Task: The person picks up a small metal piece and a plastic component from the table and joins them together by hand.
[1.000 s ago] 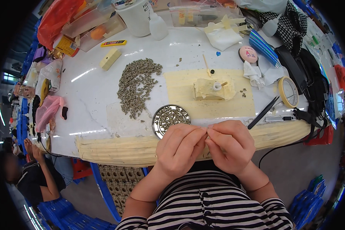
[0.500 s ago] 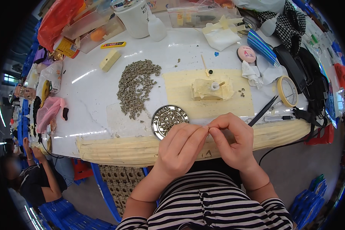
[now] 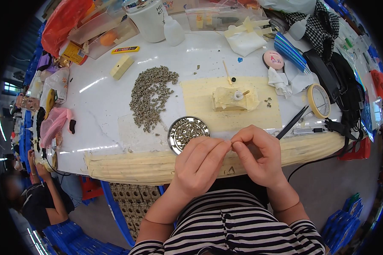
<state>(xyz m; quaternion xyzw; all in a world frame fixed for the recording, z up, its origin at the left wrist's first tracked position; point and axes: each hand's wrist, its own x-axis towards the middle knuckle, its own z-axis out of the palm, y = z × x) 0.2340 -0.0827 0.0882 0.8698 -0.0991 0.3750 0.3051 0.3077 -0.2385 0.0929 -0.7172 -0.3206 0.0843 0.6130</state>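
Note:
My left hand [image 3: 200, 166] and my right hand [image 3: 258, 156] meet fingertip to fingertip above the taped front edge of the table. Both are closed in a pinch, and whatever lies between the fingertips is too small or hidden to make out. Just beyond my left hand is a round metal dish [image 3: 171, 138] holding many small metal parts [image 3: 187, 129]. A larger heap of similar parts [image 3: 151, 95] lies loose farther left. Ahead of my right hand, a tape-wrapped block [image 3: 230, 101] carries a small white cup with a thin stick in it.
Black tweezers [image 3: 292, 122] lie right of my right hand, near a tape roll [image 3: 318, 101] and a capped pen-like tool [image 3: 310, 131]. A cream block [image 3: 121, 67] and yellow box [image 3: 125, 49] sit at back left. A co-worker [image 3: 42, 191] is at far left.
My hands stay almost in place, fingertips still together, with only a tiny shift of the fingers. Things on the table look the same.

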